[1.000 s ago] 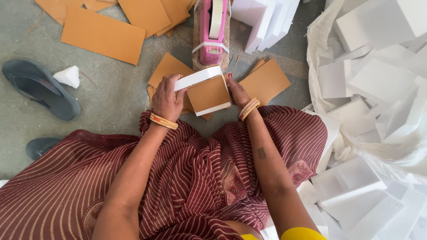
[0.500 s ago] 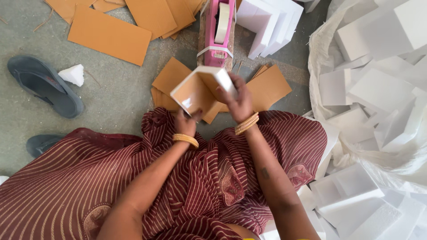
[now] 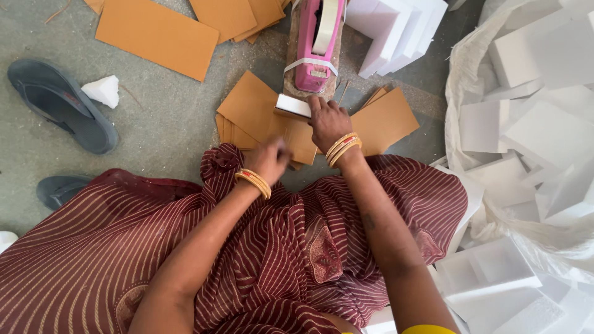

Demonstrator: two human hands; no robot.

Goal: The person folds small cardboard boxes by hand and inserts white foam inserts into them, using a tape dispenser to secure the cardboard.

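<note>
While the right hand presses flat, fingers spread narrow, on a small box with a white foam edge and brown card face, the box sits on the floor right at the base of the pink tape dispenser. Box lies just ahead of the right hand's fingertips, touching them; its long axis runs roughly left-right, slightly tilted, across the dispenser's line.

Left hand is nearer the body, blurred, curled loosely; can't tell if it holds anything. It's apart from the box, down and to the left of it, over the lap's striped maroon cloth. So the right hand is clearly the nearer one, and the only one in contact.

Under and around the box: a fan of brown card sheets on the floor, more card further up left. Dispenser's tape roll points back towards the box, strip end hanging near the box's top edge; contact not clear.

Off to the right: a white sack full of white foam blocks, well apart from both hands. More foam pieces stacked beside the dispenser. Grey sandal far left.
</note>
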